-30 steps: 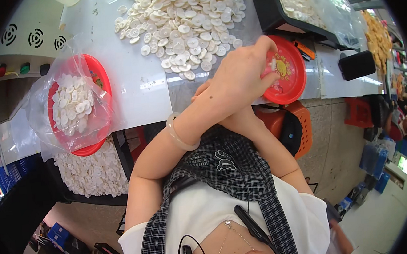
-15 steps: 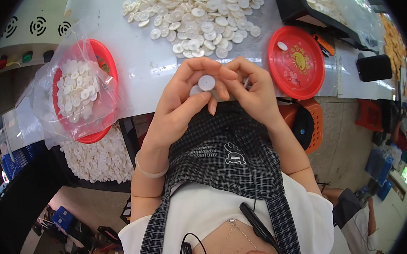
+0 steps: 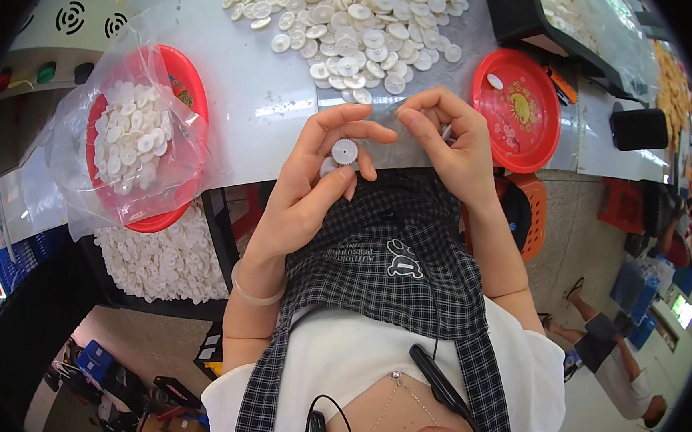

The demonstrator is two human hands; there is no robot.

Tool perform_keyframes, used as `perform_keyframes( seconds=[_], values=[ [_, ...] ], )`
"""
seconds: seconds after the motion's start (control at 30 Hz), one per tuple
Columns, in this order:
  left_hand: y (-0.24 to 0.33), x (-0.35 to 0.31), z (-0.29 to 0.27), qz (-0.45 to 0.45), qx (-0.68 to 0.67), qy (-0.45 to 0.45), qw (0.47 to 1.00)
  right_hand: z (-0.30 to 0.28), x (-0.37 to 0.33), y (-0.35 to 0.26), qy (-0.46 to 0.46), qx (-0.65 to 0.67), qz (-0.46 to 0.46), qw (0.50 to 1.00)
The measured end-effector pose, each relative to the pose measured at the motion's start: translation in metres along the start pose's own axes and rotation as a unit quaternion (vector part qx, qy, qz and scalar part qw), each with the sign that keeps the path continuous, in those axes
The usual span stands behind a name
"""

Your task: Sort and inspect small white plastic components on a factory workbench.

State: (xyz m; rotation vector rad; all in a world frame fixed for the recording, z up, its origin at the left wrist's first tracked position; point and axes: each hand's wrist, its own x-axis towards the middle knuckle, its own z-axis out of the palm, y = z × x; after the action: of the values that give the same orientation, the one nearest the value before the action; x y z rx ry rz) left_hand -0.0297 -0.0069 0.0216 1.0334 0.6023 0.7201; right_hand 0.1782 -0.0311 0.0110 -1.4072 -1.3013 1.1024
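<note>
My left hand (image 3: 311, 174) pinches a white toothed gear wheel (image 3: 345, 151) between thumb and fingers, its round face turned up. Another white piece shows partly behind that gear, inside the palm. To its right, apart from it, my right hand (image 3: 455, 140) is closed, thumb against forefinger. Some whitish gear edges (image 3: 446, 132) peek out within its curled fingers. Both hands hover over the near edge of the table. Beyond them lies a heap of white gears (image 3: 365, 30).
On the left, a red basin (image 3: 185, 75) holds a clear bag of white gears (image 3: 133, 138). Below it stands a black bin of white pieces (image 3: 156, 257). A red plate (image 3: 545, 134) with one white piece, a black phone-like block (image 3: 638, 129) and an orange stool (image 3: 533, 219) are at right.
My hands have drawn apart: the right has moved right, away from the left. The gear stays in my left hand. The whole view has shifted slightly.
</note>
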Motion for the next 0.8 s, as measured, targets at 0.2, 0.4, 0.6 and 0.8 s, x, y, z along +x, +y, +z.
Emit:
perform_keyframes(
  seconds=[0.2,0.4,0.6,0.8],
  values=[
    [-0.004,0.002,0.001,0.016,0.006,0.004,1.0,-0.002,0.001,0.001,0.025,-0.047,0.01,0.999],
    [-0.005,0.002,-0.001,0.016,0.005,0.006,1.0,-0.002,0.0,0.002,0.024,-0.053,0.007,0.998],
    [-0.005,0.002,0.001,0.009,-0.006,0.019,1.0,0.002,0.004,-0.006,0.028,-0.114,-0.009,0.993],
    [-0.007,0.0,-0.004,0.016,-0.018,0.053,0.998,0.016,0.02,-0.005,0.064,-0.227,-0.153,0.96]
  ],
)
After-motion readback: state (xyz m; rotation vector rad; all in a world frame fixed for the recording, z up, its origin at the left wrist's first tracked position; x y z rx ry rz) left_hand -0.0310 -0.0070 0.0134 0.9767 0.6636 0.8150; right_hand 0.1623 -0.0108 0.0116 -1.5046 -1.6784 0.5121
